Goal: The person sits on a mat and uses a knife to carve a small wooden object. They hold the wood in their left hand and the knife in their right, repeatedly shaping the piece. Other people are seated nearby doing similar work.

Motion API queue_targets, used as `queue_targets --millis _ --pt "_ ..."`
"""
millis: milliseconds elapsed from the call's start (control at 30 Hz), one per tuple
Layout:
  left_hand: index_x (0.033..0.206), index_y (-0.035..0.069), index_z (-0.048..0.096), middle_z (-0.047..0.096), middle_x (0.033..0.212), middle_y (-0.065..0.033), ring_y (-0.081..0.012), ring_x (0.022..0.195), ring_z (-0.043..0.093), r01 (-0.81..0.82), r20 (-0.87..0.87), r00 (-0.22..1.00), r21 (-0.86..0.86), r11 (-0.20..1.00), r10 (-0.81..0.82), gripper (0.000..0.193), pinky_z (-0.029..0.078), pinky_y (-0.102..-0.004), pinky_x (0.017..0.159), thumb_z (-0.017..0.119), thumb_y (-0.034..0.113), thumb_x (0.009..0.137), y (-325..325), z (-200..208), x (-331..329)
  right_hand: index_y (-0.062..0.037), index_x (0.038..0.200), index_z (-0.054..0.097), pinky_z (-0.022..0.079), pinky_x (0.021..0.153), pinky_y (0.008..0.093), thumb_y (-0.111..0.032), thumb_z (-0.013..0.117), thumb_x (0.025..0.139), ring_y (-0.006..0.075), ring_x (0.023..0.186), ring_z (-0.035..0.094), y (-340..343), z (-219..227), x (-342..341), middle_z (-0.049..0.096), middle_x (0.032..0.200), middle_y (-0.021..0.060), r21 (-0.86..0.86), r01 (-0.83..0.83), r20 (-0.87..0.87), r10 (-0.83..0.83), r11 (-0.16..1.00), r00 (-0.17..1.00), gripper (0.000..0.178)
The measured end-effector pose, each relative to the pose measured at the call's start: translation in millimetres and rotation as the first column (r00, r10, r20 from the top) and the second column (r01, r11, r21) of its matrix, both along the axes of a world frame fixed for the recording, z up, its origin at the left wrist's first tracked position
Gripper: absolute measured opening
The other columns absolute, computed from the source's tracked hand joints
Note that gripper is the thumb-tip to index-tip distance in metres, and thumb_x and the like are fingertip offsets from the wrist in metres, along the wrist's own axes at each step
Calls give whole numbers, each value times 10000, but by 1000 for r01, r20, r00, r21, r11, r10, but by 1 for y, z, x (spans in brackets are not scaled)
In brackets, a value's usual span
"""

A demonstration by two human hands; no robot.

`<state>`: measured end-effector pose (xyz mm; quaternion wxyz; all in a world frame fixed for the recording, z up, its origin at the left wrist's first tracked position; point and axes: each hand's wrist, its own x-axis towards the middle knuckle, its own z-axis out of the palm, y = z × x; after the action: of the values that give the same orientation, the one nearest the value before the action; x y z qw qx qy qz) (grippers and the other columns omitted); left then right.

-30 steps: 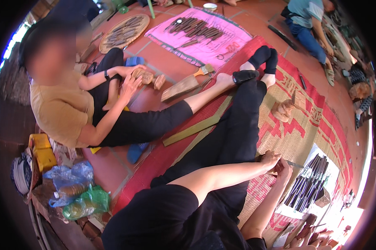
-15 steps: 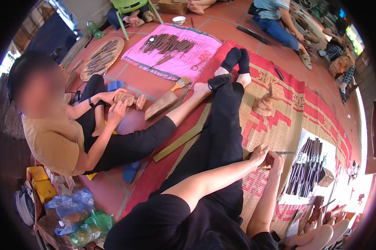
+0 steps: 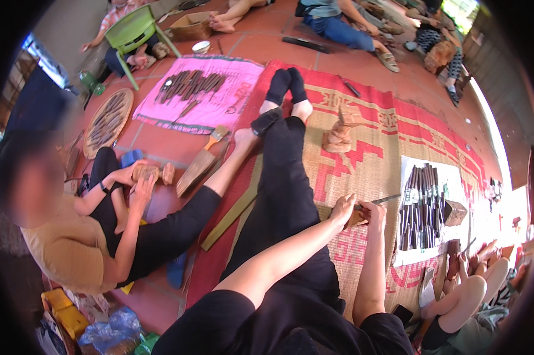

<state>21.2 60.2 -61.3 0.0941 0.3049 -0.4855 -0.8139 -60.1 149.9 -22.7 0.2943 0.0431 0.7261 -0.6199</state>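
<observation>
A red and straw-coloured woven mat point(image 3: 305, 183) covers part of the red-tiled floor point(image 3: 255, 44); on it lie a white sheet point(image 3: 406, 259), a carved wooden figure point(image 3: 338, 139) and a slim dark rod point(image 3: 351, 89), while a pink cloth point(image 3: 151, 112), a round wicker tray point(image 3: 89, 149), a white bowl point(image 3: 201, 48) and a green chair point(image 3: 128, 29) rest on tiles

Green chair point(image 3: 129, 31) — more in view.

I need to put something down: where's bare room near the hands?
Bare woven mat lies between the carved figure, the white sheet, the left hand and right hand. Crowded: that sheet, under dark tools, a wooden block at its edge; also the pink cloth, strewn with dark pieces.
</observation>
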Motion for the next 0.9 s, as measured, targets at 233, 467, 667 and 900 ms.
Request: queue_targets --millis 233,467,667,900 --pt "942 -18 567 593 881 -113 -182 830 562 -50 -134 989 108 993 64 376 448 -313 738 420 329 944 3 -16 -4 19 736 633 495 577 268 -100 683 697 177 601 611 -3 -13 1 641 703 105 -84 -72 -2 72 994 997 134" --pt "934 44 568 577 924 -82 -151 824 554 -112 32 993 77 991 110 326 458 -301 728 449 347 921 7 11 -2 11 720 611 512 482 278 -77 699 678 174 542 606 10 -36 -22 633 704 112 75 -23 25 21 997 999 132" --pt "1188 37 498 559 1091 -78 -186 993 538 31 24 999 235 971 -38 500 441 -319 830 492 439 891 -7 2 1 -5 669 641 462 466 285 -161 736 635 168 510 583 -5 -39 -15 613 620 85 -7 -9 12 9 1000 1000 185" --pt "1315 -24 359 423 1300 -170 -248 1157 455 76 65 994 120 990 -84 620 379 -338 956 410 453 924 -4 15 3 37 681 622 486 523 271 -136 725 661 169 592 608 -2 -1 4 633 712 110 -123 65 57 -59 990 997 201"
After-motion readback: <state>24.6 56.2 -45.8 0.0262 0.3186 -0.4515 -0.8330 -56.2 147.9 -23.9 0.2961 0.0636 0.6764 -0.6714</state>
